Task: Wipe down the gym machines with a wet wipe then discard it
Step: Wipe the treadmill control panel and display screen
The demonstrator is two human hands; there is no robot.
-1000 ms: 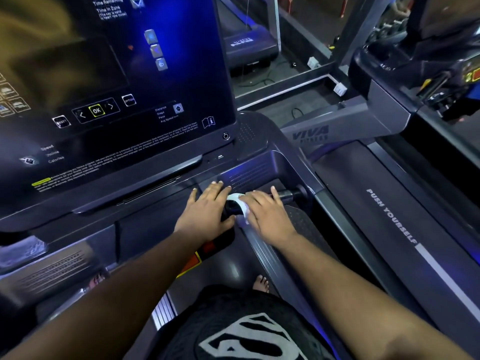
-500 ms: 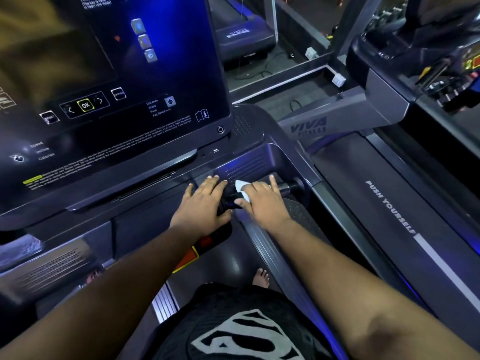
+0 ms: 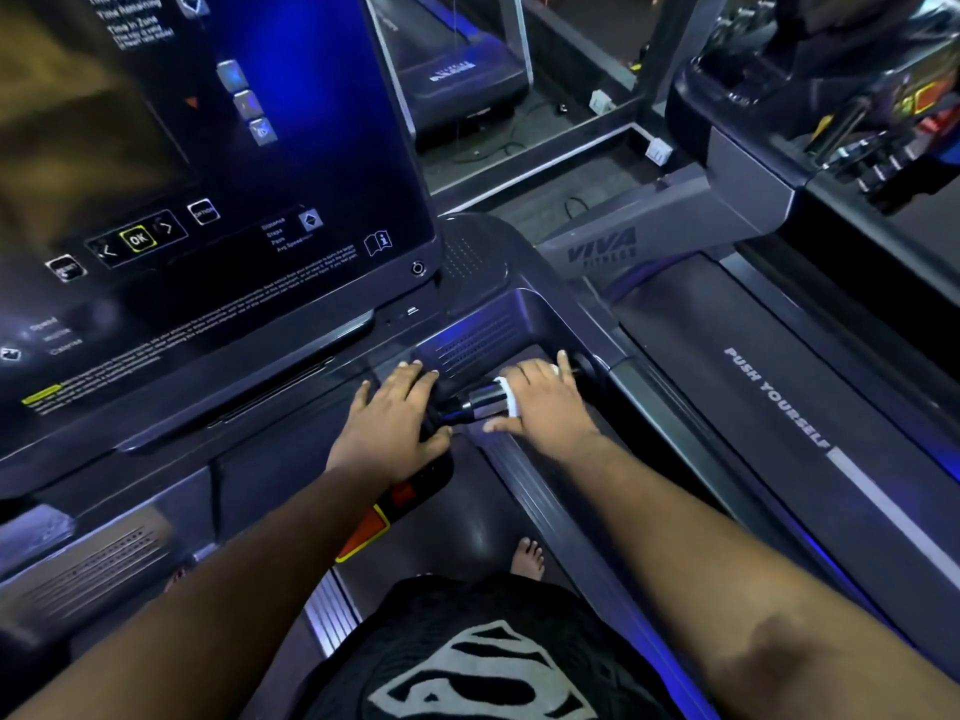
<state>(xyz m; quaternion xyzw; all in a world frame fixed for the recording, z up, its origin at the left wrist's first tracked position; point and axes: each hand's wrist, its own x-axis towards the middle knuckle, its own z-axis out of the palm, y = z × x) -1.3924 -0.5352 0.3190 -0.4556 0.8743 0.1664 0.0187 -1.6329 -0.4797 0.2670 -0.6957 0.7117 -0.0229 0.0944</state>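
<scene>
Dim gym treadmill console [image 3: 322, 387]: left hand [image 3: 392, 420] rests flat, bracing; right hand [image 3: 545, 407] wraps the white wet wipe [image 3: 511, 402] around the chrome handlebar grip [image 3: 480, 405], scrubbing it.

An "OK" button [image 3: 137, 238] is glowing in a yellow outline at the left of the frame, on the treadmill console screen [image 3: 218, 163], between two arrow signs. An open-book "i" sign [image 3: 377, 243] is showing at the screen's lower right corner. "VIVA" [image 3: 602, 245] is standing on the grey upright of the neighbouring treadmill, right of centre. "PUSH YOURSELF" [image 3: 775, 396] is running along that treadmill's belt [image 3: 727, 356]. Smaller print is blurring past reading.
</scene>
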